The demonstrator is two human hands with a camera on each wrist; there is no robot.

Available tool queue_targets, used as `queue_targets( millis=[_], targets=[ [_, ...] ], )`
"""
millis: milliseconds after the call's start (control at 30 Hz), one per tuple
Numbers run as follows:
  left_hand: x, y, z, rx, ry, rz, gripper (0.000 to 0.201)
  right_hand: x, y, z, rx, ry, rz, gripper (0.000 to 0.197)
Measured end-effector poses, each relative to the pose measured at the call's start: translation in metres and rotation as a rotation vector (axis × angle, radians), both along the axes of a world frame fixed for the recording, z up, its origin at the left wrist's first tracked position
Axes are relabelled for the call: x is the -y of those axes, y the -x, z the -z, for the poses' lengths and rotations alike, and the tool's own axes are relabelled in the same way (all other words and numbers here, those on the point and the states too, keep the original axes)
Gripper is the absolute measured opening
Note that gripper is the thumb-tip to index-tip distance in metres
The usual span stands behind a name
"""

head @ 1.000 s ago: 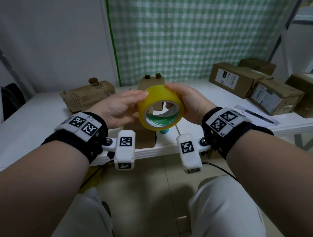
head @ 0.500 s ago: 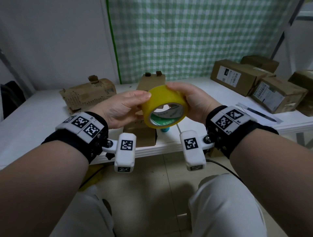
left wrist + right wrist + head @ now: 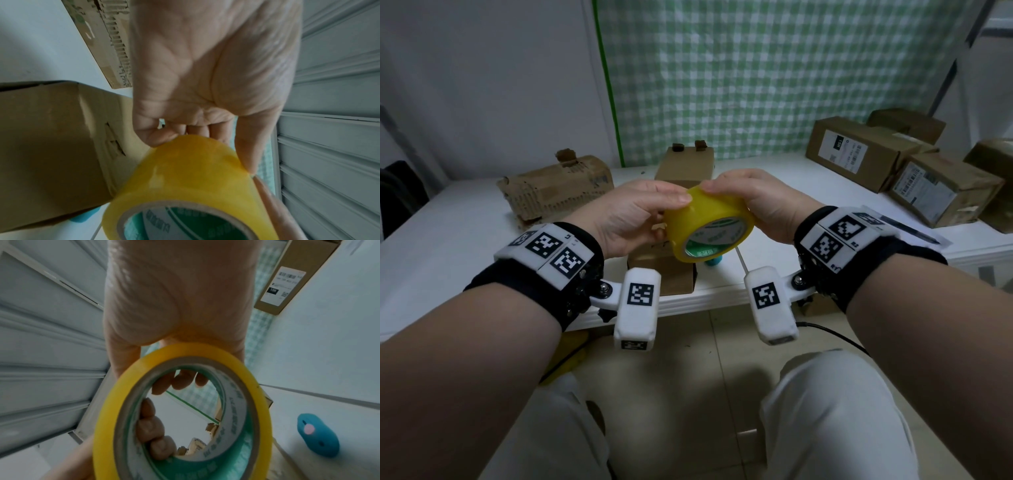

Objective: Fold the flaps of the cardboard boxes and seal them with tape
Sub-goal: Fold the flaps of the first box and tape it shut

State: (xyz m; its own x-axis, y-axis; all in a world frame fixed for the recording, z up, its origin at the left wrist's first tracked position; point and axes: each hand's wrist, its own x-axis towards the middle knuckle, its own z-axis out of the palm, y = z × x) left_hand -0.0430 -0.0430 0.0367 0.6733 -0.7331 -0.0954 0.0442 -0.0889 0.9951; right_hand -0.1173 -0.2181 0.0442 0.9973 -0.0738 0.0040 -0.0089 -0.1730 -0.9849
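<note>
Both hands grip the tape roll (image 3: 709, 229) above the worktop (image 3: 448, 240): left hand (image 3: 633, 216) thumb on top, right hand (image 3: 753, 202) curled around it

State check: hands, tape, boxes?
tape roll: off the table, held by both hands
left hand: grips the roll's outer face
right hand: grips the roll
box in front: on table, upright
crushed box: torn, lying on table
</note>
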Motion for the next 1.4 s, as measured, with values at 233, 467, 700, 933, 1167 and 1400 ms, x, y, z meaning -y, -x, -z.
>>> queue_targets(
  millis=[233,467,700,933,1167,1400],
  targets=[
    [0.003,0.004,-0.007,-0.078,0.005,-0.077,0.018,0.003,-0.004,-0.001,0.032,0.038,0.020,0.019],
    [0.005,0.003,-0.005,-0.103,0.014,-0.069,0.026,0.004,-0.007,0.003,0.065,0.093,0.073,0.021],
    [0.004,0.008,-0.011,-0.032,-0.044,0.009,0.028,0.005,-0.004,-0.004,0.024,0.309,0.020,0.019],
    [0.010,0.010,-0.015,0.029,-0.073,0.000,0.024,-0.002,-0.003,-0.008,-0.069,0.350,0.000,0.013],
    [0.017,0.013,-0.016,0.156,-0.119,0.006,0.024,-0.003,-0.003,-0.004,-0.063,0.362,0.022,0.012],
    [0.017,0.010,-0.019,0.187,-0.127,-0.005,0.024,-0.002,0.000,-0.006,-0.095,0.291,-0.002,0.007]
  ],
)
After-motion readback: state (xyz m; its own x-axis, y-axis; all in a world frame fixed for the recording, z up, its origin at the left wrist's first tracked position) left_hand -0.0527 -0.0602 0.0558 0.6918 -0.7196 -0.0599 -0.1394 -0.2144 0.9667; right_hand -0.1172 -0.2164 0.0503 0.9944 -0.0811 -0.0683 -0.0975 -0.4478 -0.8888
